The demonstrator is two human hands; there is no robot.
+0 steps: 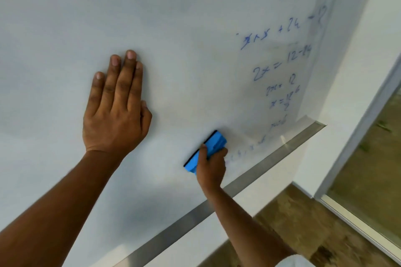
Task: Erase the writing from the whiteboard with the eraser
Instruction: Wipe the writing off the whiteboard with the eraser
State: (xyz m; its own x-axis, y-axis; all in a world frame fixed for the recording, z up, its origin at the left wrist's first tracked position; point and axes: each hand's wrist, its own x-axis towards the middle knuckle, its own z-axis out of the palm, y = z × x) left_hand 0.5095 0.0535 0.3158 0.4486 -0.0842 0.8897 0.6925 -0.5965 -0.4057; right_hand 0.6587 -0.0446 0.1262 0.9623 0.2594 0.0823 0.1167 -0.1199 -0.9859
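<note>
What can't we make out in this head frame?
- Eraser pad: faces the whiteboard, and the right hand covers its lower end.
- Lowest writing: faint, smeared, too small to read.
- Top line of writing: cut off by the frame's upper edge.
- Left hand palm: flat against the board, hidden.

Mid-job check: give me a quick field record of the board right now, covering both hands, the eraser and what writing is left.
left hand: left hand flat on the whiteboard, fingers straight
right hand: right hand grips the eraser
eraser: blue, pressed against the board near its lower edge
writing left: blue writing down the board's right side
cleared area: left and middle show no writing
tray: metal ledge along the bottom edge
</note>
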